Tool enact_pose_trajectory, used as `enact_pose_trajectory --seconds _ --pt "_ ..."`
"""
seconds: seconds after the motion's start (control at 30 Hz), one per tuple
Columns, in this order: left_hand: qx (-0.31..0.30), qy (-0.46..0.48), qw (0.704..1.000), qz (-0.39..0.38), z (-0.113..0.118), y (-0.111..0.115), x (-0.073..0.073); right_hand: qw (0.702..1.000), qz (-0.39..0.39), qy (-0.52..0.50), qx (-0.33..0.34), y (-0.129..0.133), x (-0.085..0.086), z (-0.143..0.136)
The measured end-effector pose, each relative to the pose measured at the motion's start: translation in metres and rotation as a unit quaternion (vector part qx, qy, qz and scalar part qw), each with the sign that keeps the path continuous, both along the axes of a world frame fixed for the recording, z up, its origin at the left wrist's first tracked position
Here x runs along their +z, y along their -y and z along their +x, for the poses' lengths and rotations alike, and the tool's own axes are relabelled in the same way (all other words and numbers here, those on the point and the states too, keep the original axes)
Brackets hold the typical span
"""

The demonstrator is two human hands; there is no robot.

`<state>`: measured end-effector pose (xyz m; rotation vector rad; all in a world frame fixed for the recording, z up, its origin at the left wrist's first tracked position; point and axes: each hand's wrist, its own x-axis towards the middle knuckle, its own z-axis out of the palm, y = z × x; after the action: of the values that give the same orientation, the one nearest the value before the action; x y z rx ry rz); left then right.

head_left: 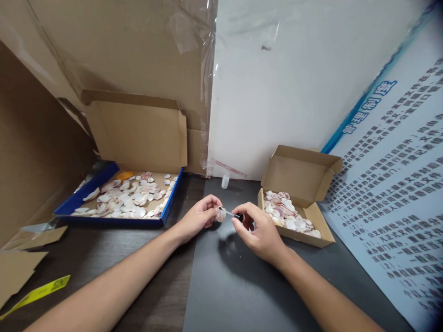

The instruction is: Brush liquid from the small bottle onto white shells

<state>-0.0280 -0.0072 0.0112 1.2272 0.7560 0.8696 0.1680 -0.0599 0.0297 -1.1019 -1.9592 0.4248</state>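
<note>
Pinching: left hand [202, 216], shell [220, 215] | right hand [259, 233] (curled inward), black-handled tool [238, 216]

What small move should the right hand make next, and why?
Probably a light stroke of the thin, black-handled applicator across the small, pale shell: its tip appears to meet the shell, which the left hand pinches.

Left forearm [138, 269] and right forearm [314, 286] are showing bare as far as the view goes, tapering toward bare wrists [177, 233]; left hand [199, 217] and right hand [260, 230] are showing bare too, fingers [210, 201] slim.
</note>
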Motion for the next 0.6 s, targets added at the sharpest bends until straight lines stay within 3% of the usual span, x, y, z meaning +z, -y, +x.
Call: enact_pose_trajectory --seconds 0.13,0.3,0.5,0.6 --pt "0.004 -0.002 1.000 0.003 0.0003 -0.0002 0.0000 0.999 -0.021 0.026 0.033 -0.0005 -0.0011 -0.0002" --pt "0.000 0.002 1.000 0.002 0.0005 0.0002 0.0002 1.000 0.017 -0.016 -0.017 -0.0017 -0.0018 -0.0005" --pt "-0.007 -0.008 1.000 0.004 -0.0001 0.0007 0.0013 1.000 -0.009 0.005 0.022 0.0001 -0.0013 -0.0007" --pt "-0.002 -0.003 1.000 0.001 -0.0002 0.0017 0.0031 1.000 0.009 -0.014 0.004 -0.0001 -0.0005 0.0001"
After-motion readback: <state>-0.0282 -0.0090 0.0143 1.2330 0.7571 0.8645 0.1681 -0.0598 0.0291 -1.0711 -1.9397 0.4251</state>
